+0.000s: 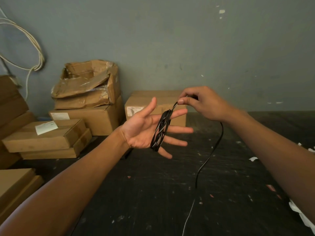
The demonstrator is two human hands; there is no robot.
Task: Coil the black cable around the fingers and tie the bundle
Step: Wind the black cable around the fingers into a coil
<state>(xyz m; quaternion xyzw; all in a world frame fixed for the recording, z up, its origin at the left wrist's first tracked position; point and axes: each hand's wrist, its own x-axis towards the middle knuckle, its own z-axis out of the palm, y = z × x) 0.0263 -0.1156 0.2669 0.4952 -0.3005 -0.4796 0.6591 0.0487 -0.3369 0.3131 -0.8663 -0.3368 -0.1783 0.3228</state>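
Observation:
My left hand (143, 132) is held palm up with its fingers spread, above the dark table. Several turns of the black cable (161, 130) are wound around its four fingers, from the index finger down to the little finger. My right hand (202, 103) pinches the cable between thumb and forefinger just above the left index finger. From under the right hand the loose cable (209, 155) hangs down to the table and runs toward the near edge.
The dark, scuffed table (153, 193) carries bits of paper. Cardboard boxes (95, 99) are stacked at the left and back against a grey wall; one closed box (153, 101) stands behind my hands. White cords (34, 53) hang on the wall at far left.

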